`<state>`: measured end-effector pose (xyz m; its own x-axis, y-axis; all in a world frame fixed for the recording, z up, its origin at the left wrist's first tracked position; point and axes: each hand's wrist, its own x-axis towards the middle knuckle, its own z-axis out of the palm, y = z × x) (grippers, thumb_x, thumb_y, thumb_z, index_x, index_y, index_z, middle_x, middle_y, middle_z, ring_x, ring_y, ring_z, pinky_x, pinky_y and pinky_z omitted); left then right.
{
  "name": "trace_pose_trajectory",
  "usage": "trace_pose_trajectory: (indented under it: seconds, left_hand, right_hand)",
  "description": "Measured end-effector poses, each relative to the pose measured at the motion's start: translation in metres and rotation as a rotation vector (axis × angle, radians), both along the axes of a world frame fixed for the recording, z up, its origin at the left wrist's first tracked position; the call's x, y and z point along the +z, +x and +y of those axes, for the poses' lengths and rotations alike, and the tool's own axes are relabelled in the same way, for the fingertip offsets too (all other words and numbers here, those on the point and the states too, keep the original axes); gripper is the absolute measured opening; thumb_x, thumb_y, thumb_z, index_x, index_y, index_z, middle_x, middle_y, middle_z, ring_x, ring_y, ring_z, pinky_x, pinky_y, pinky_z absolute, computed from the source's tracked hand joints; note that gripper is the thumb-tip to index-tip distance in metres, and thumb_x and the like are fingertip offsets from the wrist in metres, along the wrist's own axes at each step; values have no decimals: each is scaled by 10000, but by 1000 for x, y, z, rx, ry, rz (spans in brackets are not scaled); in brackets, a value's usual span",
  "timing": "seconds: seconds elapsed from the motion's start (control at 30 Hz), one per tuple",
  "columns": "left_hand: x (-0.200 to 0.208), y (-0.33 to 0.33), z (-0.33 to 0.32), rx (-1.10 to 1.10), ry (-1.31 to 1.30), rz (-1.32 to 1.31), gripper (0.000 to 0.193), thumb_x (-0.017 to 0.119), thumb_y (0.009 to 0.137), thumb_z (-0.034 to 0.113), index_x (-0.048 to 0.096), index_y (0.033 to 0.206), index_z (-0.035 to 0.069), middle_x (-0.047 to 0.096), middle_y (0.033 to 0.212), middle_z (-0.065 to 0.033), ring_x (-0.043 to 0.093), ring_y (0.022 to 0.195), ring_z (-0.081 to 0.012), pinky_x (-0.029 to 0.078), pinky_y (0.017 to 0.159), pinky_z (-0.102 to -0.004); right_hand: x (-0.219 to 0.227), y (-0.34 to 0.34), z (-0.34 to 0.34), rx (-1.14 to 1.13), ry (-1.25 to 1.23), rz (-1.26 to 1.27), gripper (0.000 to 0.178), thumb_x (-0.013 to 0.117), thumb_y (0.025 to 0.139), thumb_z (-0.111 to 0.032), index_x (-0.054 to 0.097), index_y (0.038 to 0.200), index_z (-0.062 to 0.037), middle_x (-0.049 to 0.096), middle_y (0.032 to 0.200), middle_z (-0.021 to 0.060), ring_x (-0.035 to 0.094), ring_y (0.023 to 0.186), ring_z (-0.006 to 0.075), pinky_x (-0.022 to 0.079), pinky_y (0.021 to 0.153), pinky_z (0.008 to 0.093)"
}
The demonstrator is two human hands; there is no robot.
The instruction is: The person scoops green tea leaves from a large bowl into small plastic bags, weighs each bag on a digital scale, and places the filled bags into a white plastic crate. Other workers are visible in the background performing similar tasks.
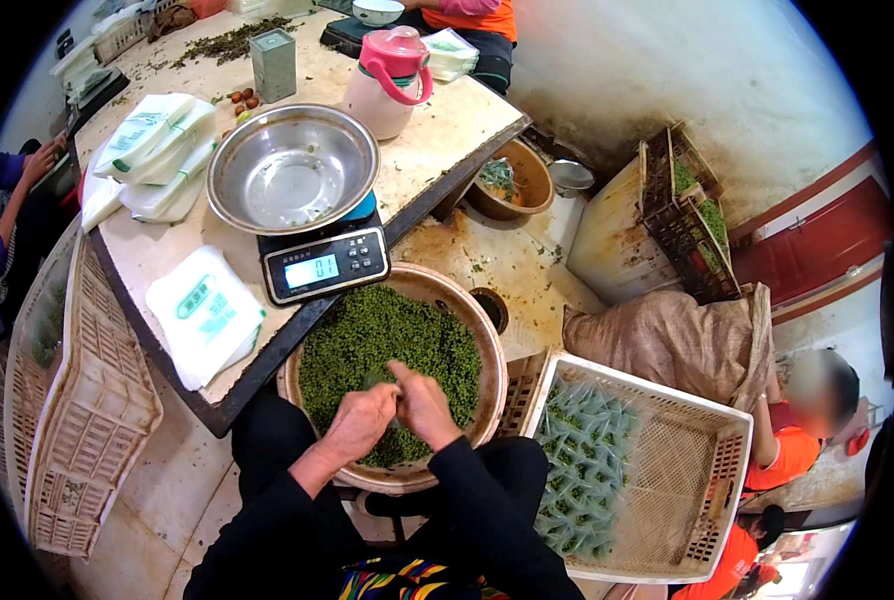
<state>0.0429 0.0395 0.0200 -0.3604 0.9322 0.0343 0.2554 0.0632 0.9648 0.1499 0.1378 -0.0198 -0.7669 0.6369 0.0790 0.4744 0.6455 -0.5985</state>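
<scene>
A large round basin (494, 350) full of small green peppercorn-like berries (397, 325) stands between my knees. Above the berries, my left hand (364, 420) and my right hand (422, 405) meet with their fingers closed. They pinch what looks like a small clear plastic bag (375, 379), mostly hidden by the fingers. To the right, a white plastic crate (682, 480) holds many filled clear bags (582, 465) in its left half. On the table corner, a steel bowl (297, 180) rests on a digital scale (327, 268) with a lit display.
Stacks of flat printed bags (205, 312) lie on the table (447, 125), near a pink-lidded jug (392, 80) and a green tin (273, 65). Tall crates (97, 400) stand at left. A brown sack (667, 345) lies behind the white crate. Other people sit around.
</scene>
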Motion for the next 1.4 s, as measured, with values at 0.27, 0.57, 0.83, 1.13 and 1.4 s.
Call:
trace_pose_trajectory:
  seconds: [0.27,0.57,0.83,1.13,1.4]
  left_hand:
    - [-17,8,-11,210,-258,545,81,515,821,119,545,834,44,571,611,-195,574,561,-383,454,526,-479]
    - [-6,7,10,-94,-234,637,78,512,746,103,539,747,30,558,564,-202,583,562,-386,472,546,-494]
    - [134,-60,13,-186,-134,745,74,503,756,86,499,805,30,541,558,-155,575,534,-345,462,505,-436]
    - [268,-182,77,-64,121,1070,157,487,750,63,519,897,21,570,669,-179,585,674,-372,465,607,-450]
    - [214,-198,56,9,-8,930,315,566,790,123,484,1077,26,514,951,-201,521,937,-359,429,760,-440]
  right_hand:
    - [62,-10,-13,-123,-368,296,99,654,673,6,560,704,0,522,558,126,522,487,153,425,493,292]
    - [-13,12,6,97,-154,-3,211,635,605,-13,568,802,-42,603,728,178,601,679,352,477,606,383]
    - [66,30,19,-355,-1243,764,278,573,849,-73,536,1118,-11,585,754,57,532,595,92,434,481,227]
    - [-96,-14,-41,5,-50,-423,131,539,749,-123,573,810,-13,590,731,191,609,722,355,494,619,452]
    - [-90,0,-25,-34,-74,-283,75,606,725,-49,612,733,25,591,655,193,601,622,359,481,546,427]
